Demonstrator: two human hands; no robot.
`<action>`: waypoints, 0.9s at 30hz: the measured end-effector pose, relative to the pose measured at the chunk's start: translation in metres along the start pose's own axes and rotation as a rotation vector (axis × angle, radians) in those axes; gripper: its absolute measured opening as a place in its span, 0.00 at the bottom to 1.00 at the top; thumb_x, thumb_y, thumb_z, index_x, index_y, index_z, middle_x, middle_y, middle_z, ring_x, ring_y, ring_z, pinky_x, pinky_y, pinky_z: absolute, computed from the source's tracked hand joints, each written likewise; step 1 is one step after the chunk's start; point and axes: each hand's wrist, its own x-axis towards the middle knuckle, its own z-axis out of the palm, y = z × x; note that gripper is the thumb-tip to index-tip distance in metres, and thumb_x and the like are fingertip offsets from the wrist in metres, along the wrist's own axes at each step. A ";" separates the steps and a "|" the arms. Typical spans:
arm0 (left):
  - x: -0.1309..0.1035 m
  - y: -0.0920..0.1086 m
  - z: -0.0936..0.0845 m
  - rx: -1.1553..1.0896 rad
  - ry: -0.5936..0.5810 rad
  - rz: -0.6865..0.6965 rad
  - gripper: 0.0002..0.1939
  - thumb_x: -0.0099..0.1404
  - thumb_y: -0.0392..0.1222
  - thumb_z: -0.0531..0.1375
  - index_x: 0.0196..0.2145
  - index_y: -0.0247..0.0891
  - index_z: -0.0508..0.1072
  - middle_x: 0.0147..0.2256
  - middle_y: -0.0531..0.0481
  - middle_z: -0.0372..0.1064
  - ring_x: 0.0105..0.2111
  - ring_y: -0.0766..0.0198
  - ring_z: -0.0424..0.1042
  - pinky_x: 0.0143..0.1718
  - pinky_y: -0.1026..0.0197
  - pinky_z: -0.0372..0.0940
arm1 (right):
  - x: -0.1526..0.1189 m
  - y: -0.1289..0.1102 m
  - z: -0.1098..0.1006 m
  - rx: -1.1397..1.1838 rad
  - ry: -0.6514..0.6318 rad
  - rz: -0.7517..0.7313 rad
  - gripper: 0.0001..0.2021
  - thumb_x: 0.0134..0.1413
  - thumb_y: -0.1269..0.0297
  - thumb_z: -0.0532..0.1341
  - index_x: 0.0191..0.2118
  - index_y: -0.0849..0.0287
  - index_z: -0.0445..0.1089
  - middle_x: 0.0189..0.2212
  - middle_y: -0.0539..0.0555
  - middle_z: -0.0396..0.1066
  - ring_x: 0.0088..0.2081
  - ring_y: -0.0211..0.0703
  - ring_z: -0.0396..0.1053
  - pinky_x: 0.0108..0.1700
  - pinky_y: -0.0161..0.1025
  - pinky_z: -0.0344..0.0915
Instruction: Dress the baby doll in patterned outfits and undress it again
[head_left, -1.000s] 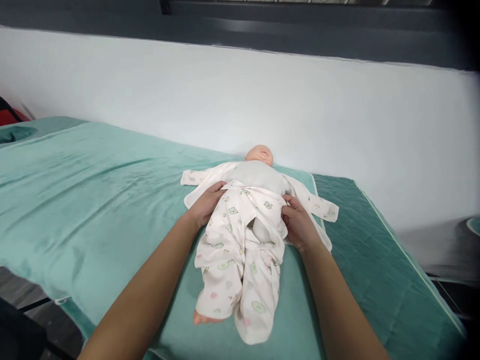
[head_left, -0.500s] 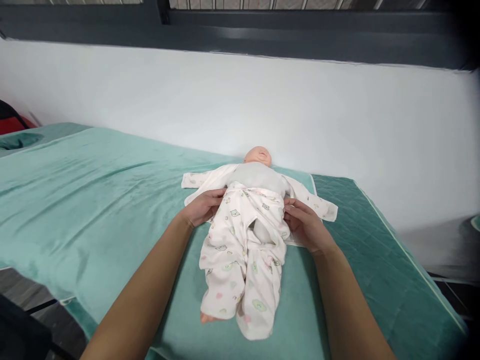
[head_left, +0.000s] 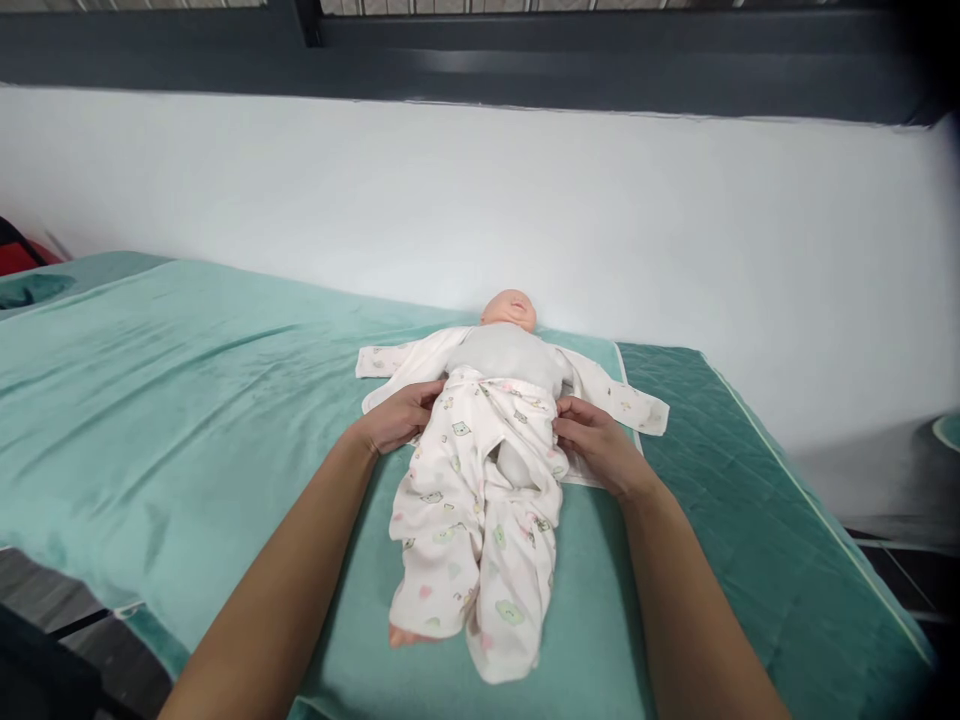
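White printed pants [head_left: 441, 510] are on the doll [head_left: 508, 308], on its back on the green sheet [head_left: 187, 400], head by the wall [head_left: 300, 200]. Left hand [head_left: 401, 415] is at one side of the waist, right hand [head_left: 598, 442] at the other. Fingers bent, close together; from my feed I can't tell if they're clamped on cloth. White jacket [head_left: 622, 398] lies open, sleeves spread.

We see a green sheet [head_left: 187, 400] beside a darker quilted pad [head_left: 750, 500]; doll [head_left: 504, 350] face-up on the sheet, one shirt sleeve [head_left: 639, 408] reaching over the pad.
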 end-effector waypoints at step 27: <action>0.015 -0.008 0.012 0.143 0.183 0.140 0.25 0.57 0.41 0.64 0.53 0.39 0.74 0.44 0.45 0.77 0.44 0.51 0.74 0.45 0.53 0.67 | 0.019 0.015 0.020 0.289 0.248 -0.066 0.11 0.38 0.72 0.63 0.28 0.55 0.59 0.22 0.43 0.61 0.23 0.35 0.56 0.25 0.33 0.52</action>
